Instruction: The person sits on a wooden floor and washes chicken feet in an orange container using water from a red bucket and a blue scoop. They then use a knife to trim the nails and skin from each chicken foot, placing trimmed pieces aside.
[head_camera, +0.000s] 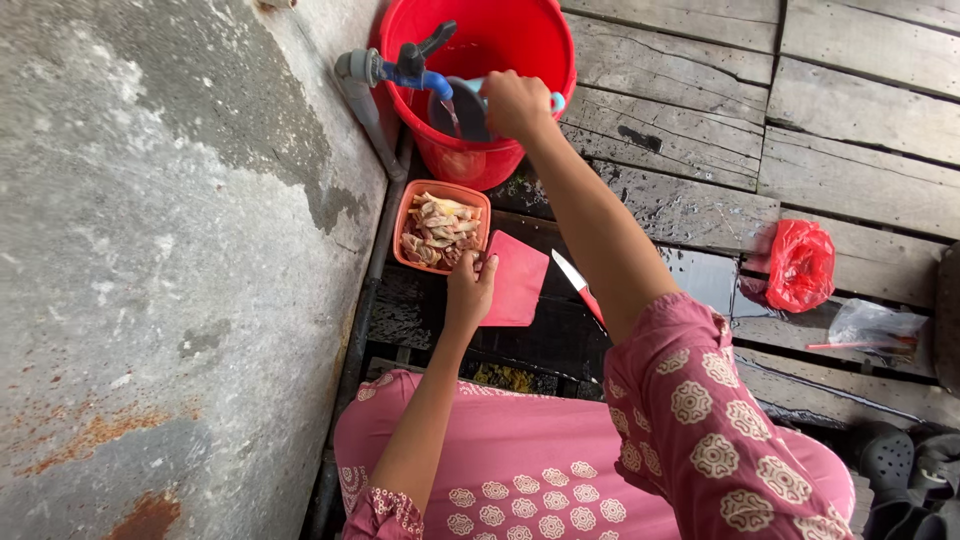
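Scoop (470, 108): gripped in my right hand (515, 103), held under the tap (405, 68) above the red bucket (520, 40). My left hand (470, 285) grasps the pink cutting board (518, 280) beside the tub of chicken pieces (440, 230). Knife (578, 285) lies on the wet planks (680, 200).

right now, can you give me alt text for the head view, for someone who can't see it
Seen from above, a person's right hand holds a scoop under a blue tap over a red bucket, while the left hand touches a red cutting board beside an orange tub of raw meat pieces. A knife lies on wet planks.
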